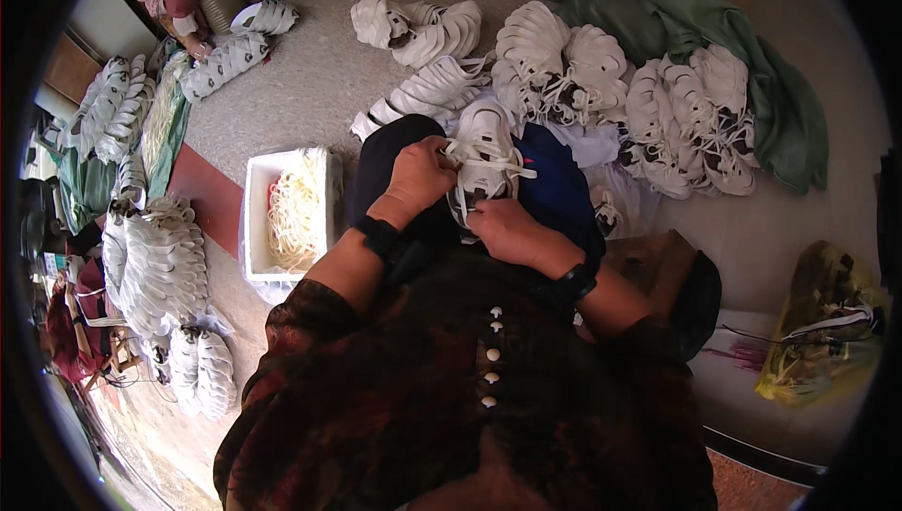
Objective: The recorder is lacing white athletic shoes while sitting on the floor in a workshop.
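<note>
One white shoe [485,140] rests on the lap [388,147] in the head view, toe far. The left hand [420,173] pinches a white lace [457,151] at its left side; the right hand [512,229] curls at the near collar, whether gripping I cannot tell. Left stands a white box [332,201].

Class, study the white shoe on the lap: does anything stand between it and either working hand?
Nothing visible does: the left hand is at the laces of the white shoe, the right hand at its near end.
</note>
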### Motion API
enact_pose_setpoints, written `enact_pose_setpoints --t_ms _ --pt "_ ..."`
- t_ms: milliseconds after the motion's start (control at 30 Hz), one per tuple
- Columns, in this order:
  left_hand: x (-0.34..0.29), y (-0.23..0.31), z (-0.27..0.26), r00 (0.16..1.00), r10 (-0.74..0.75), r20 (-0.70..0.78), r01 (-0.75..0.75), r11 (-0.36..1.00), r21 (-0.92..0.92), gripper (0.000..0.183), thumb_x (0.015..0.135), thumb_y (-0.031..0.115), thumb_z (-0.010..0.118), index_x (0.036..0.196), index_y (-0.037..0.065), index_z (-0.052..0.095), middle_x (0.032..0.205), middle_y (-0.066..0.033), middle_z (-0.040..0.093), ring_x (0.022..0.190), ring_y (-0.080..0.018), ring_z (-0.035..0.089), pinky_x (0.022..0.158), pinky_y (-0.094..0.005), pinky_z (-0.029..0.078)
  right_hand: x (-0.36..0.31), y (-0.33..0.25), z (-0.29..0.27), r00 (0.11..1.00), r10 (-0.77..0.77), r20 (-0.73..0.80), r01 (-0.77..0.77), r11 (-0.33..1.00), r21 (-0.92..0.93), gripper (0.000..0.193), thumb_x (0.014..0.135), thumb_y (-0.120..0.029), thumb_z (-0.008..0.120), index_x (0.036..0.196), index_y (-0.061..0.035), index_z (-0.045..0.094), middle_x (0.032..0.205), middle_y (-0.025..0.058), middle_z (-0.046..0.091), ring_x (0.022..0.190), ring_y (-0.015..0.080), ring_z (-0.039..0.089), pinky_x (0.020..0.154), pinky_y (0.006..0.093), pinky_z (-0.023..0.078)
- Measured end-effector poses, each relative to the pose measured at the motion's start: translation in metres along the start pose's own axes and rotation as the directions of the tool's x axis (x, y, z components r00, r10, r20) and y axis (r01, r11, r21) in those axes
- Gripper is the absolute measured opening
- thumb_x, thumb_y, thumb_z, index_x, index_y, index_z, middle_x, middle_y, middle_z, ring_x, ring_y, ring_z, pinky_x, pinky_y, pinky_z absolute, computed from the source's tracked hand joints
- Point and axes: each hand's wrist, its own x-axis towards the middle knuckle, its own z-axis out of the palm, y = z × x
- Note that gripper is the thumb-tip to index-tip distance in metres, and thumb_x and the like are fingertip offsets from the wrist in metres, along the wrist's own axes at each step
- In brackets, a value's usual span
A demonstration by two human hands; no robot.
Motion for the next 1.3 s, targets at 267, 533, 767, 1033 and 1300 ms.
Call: enact_pose_setpoints --t_ms 267,533,767,1033,1300 --pt "-0.004 -0.013 0.007 0.998 0.001 0.061 0.027 0.888 -0.459 0.043 0.072 0.001 0.065 0.112 -0.002 0.05 0.089 -0.0075 0.063 0.083 -0.0154 0.062 0.072 -0.0258 0.05 -0.003 0.004 0.021 0.967 0.021 -0.253 -0.076 0.974 -0.211 0.019 0.064 -0.008 0.063 0.079 -0.0033 0.051 0.077 0.0134 0.051 0.069 0.0283 0.054 0.064 0.0394 0.045" --pt "-0.01 -0.023 -0.003 0.987 -0.158 0.012 0.118 0.688 -0.716 0.023 0.082 0.002 0.059 0.105 0.0 0.053 0.085 -0.0048 0.062 0.078 -0.0107 0.059 0.063 -0.0219 0.047 -0.03 0.015 -0.032 0.76 0.537 -0.365 -0.018 0.579 0.815 0.019 0.073 -0.001 0.066 0.087 -0.0005 0.053 0.084 0.0084 0.06 0.074 0.0161 0.057 0.07 0.0264 0.044" --pt "-0.021 -0.012 0.001 0.962 0.264 0.077 -0.191 0.842 -0.504 0.005 0.08 0.003 0.062 0.084 0.0 0.061 0.078 -0.0027 0.061 0.072 -0.0105 0.057 0.064 -0.0227 0.045 -0.05 0.016 -0.067 0.569 0.683 -0.458 0.249 0.388 0.887 0.022 0.074 -0.002 0.068 0.089 -0.0006 0.051 0.08 0.0019 0.06 0.075 0.0067 0.054 0.065 0.0249 0.044" --pt "-0.015 -0.02 0.006 0.983 0.142 -0.115 -0.181 0.833 -0.523 0.003 0.077 0.0 0.06 0.08 -0.001 0.062 0.067 -0.0003 0.059 0.062 -0.0073 0.054 0.061 -0.0218 0.046 -0.02 -0.01 -0.026 0.937 0.296 -0.187 -0.242 0.934 0.265 0.022 0.067 -0.002 0.065 0.08 0.0006 0.047 0.077 0.0197 0.057 0.073 0.0395 0.056 0.063 0.0452 0.044" --pt "-0.016 -0.023 -0.003 0.999 0.011 -0.031 -0.029 0.748 -0.663 0.002 0.083 0.004 0.06 0.081 0.003 0.061 0.07 0.0018 0.058 0.062 -0.0043 0.05 0.057 -0.0189 0.042 -0.015 -0.012 0.002 0.969 0.167 -0.184 -0.157 0.985 0.072 0.019 0.067 0.003 0.055 0.085 -0.0002 0.049 0.096 0.0171 0.051 0.091 0.0342 0.053 0.074 0.0437 0.044"
